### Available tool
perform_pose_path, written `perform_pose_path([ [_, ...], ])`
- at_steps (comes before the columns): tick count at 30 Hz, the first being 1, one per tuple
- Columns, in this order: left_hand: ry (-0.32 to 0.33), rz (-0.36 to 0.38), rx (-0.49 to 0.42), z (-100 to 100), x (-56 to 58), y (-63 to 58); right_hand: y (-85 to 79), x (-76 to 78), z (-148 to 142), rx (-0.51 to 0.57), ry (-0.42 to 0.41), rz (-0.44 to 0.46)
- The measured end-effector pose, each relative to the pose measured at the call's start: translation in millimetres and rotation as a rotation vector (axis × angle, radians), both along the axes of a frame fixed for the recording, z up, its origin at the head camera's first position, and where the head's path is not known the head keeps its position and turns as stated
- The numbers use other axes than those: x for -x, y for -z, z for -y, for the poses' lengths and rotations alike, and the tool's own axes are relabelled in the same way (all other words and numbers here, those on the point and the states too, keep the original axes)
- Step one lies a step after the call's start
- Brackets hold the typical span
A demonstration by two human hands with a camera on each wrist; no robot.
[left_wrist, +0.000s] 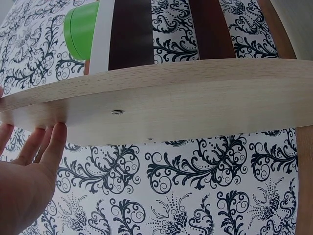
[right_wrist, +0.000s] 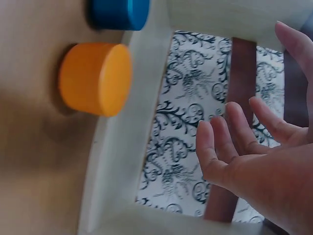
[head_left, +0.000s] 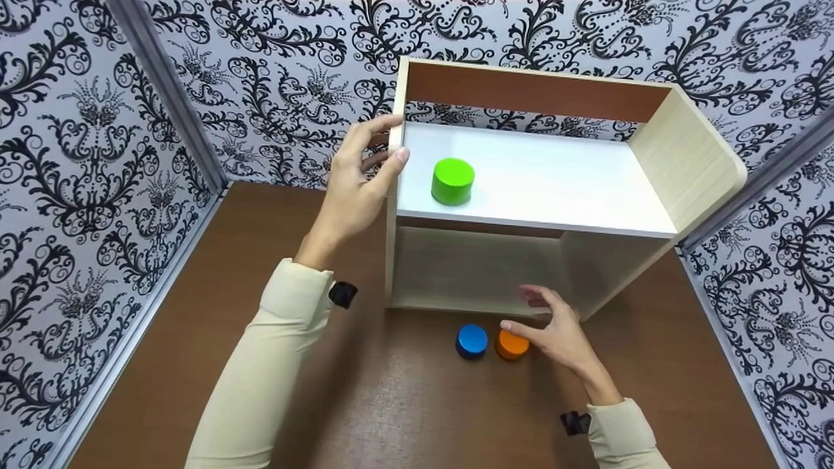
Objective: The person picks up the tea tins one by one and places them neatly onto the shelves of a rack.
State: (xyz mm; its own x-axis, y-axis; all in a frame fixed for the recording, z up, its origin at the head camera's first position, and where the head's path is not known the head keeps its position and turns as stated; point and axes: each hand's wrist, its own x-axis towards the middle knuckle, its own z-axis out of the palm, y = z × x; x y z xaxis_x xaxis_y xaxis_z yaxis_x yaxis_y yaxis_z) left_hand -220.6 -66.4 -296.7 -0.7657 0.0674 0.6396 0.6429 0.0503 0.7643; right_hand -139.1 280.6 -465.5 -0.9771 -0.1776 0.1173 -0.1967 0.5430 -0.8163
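A small wooden shelf unit (head_left: 554, 176) with a white board stands against the back wall. My left hand (head_left: 355, 179) grips its left side panel (left_wrist: 195, 105) near the top, thumb at the front edge and fingers against the outer face. On the white board, near that panel, sits a short green cylinder (head_left: 452, 181). A blue cylinder (head_left: 472, 340) and an orange cylinder (head_left: 511, 345) stand side by side on the brown surface before the unit. Over the orange one's right side hovers my right hand (head_left: 561, 335), fingers spread and holding nothing, as the right wrist view (right_wrist: 274, 166) confirms.
Beneath the white board is an open lower compartment (head_left: 475, 267). The unit's right side panel (head_left: 690, 150) rises at the right. Patterned walls (head_left: 273, 85) enclose the brown floor-like surface (head_left: 404, 404) at the back and both sides.
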Motion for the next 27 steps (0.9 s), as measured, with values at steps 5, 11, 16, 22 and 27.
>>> perform_pose_path([
  [5,0.004,0.003,0.001,0,0.6,-0.2,15.9,0.5,-8,0.022,0.000,0.037],
  [11,0.003,0.006,0.004,0,0.4,-0.3,33.4,1.4,-13,0.010,0.023,0.079],
  [16,0.004,0.011,0.000,0,0.4,-0.1,44.7,0.3,-14,-0.003,0.037,0.109],
  [22,0.003,-0.005,-0.002,0,1.1,0.7,57.3,-0.7,-18,0.000,0.041,0.095],
  [27,0.003,-0.017,-0.003,0,1.6,1.4,64.8,-1.6,-20,0.006,0.036,0.091],
])
